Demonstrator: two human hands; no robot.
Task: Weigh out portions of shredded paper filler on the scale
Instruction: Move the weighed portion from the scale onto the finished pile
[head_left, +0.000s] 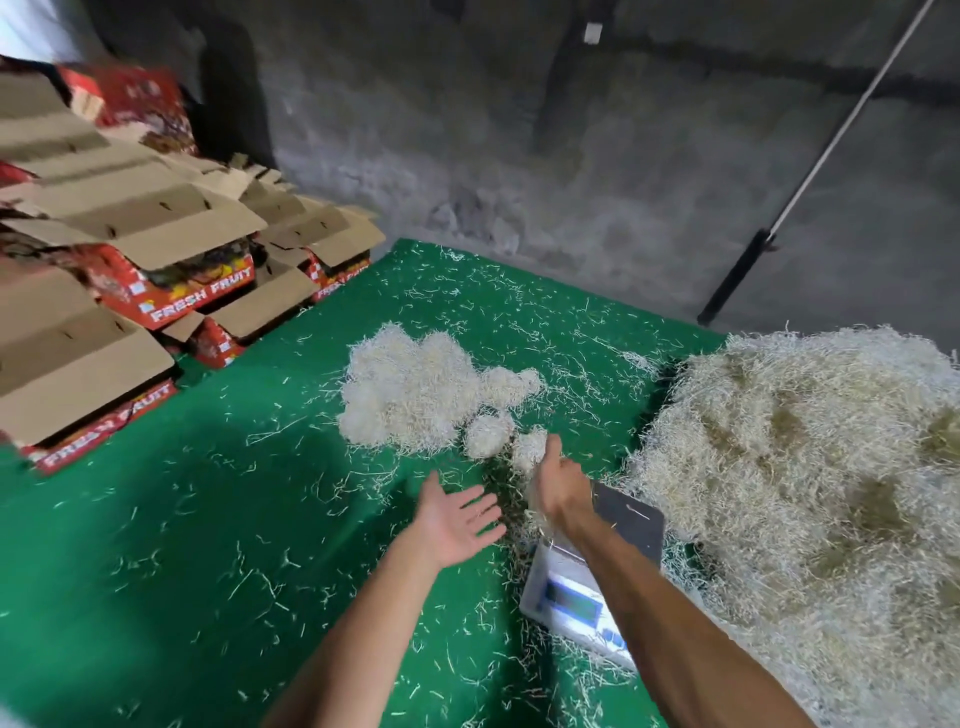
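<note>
A white digital scale (582, 597) with a dark weighing plate (631, 519) sits on the green floor cloth (182, 545) at lower right; only a few strands lie on the plate. A big heap of pale shredded paper filler (810, 467) rises to its right. Several small weighed portions (415, 389) lie grouped ahead of me. My left hand (457, 519) is spread palm up, holding nothing. My right hand (558, 483) reaches forward with fingers out; a small clump of filler (527, 449) sits just off its fingertips, apparently loose from the hand.
Stacks of red "FRESH FRUIT" cartons (130, 249) with open brown flaps fill the left side. A grey concrete wall (571, 156) stands behind. A long-handled tool (789, 208) leans against it at the right. Loose strands litter the cloth.
</note>
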